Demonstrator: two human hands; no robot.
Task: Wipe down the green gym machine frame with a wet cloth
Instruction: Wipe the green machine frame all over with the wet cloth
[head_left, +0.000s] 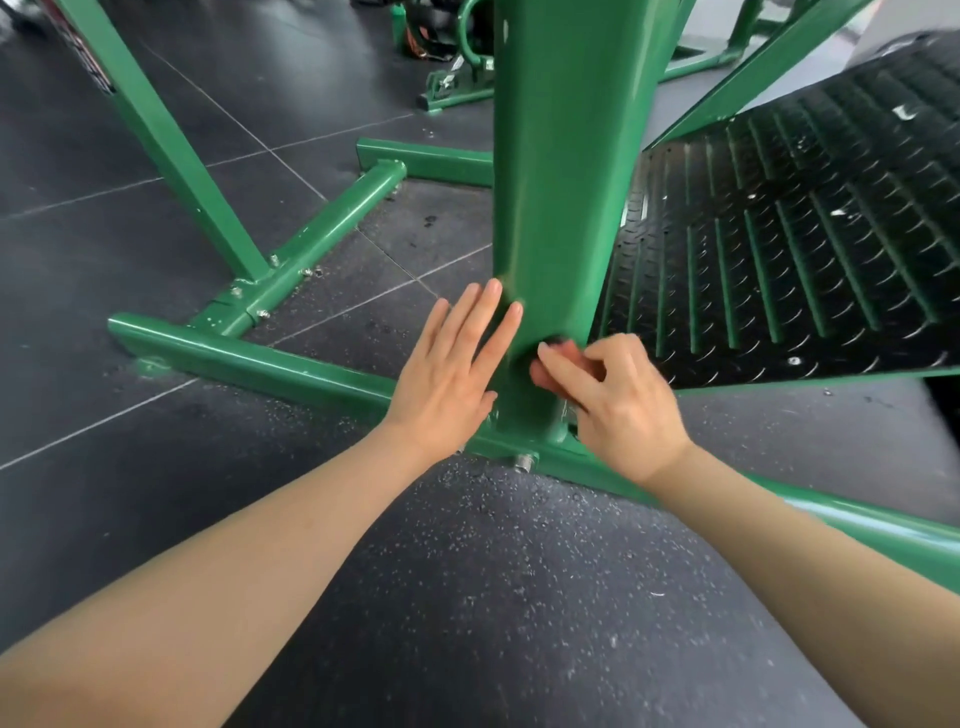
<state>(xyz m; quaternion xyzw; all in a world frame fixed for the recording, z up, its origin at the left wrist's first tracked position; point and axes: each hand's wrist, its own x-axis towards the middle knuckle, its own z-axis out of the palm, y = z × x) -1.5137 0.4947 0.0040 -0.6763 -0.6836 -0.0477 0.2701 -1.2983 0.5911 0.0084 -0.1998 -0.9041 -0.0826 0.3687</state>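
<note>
The green upright post (556, 182) of the gym machine frame rises from a green base bar (249, 358) on the floor. My left hand (452, 374) lies flat with straight fingers against the post's left face, near its foot. My right hand (618, 400) is at the post's lower right edge, fingers curled. A small reddish cloth (545, 371) shows under those fingers, pressed to the post and mostly hidden by the hand.
A black ribbed footplate (805, 249) with green slats slopes up on the right. A slanted green strut (156, 130) and a green crossbar (332, 218) stand to the left. The floor (467, 597) is dark speckled rubber tile. More green machine parts lie farther back.
</note>
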